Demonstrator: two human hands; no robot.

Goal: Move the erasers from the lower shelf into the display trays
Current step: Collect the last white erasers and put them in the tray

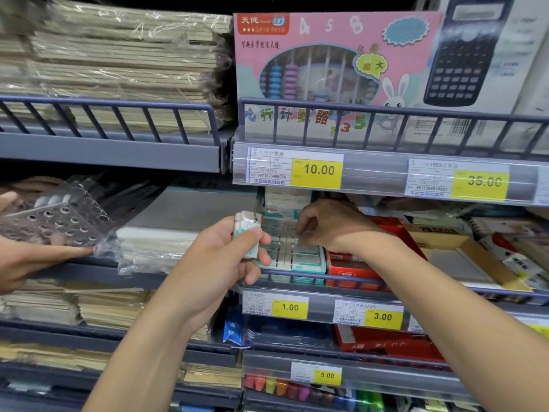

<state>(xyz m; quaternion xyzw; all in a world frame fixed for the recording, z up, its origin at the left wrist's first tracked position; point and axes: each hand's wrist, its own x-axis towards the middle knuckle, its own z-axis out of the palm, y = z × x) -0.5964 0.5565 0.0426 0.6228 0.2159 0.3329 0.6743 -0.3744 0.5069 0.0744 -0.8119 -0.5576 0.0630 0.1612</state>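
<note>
The small white erasers in teal-printed sleeves (248, 233) sit as a short stack in the person's left hand (225, 257), held up just in front of the shelf rail, the fingers (261, 233) and thumb curled round them; more of the same erasers lie in neat rows in the teal-edged cardboard display tray (292, 257) on the middle shelf, just behind the stack; the right hand (329, 226) hovers over those rows, its fingertips (300, 240) bent down onto an eraser there, seemingly pinching or nudging it into line, though whether it truly grips one I cannot tell for certain. To do this step well, I would say, feed one eraser at a time from the left stack, keep the printed faces turned the same way, and press each flush against its neighbour so the row stays tight; the stack looks loosely held and could slip. Beside the tray stands a red cardboard box (353, 266); below run yellow price labels (289, 307); another person's hand (26, 257) touches clear-wrapped goods at far left.
</note>
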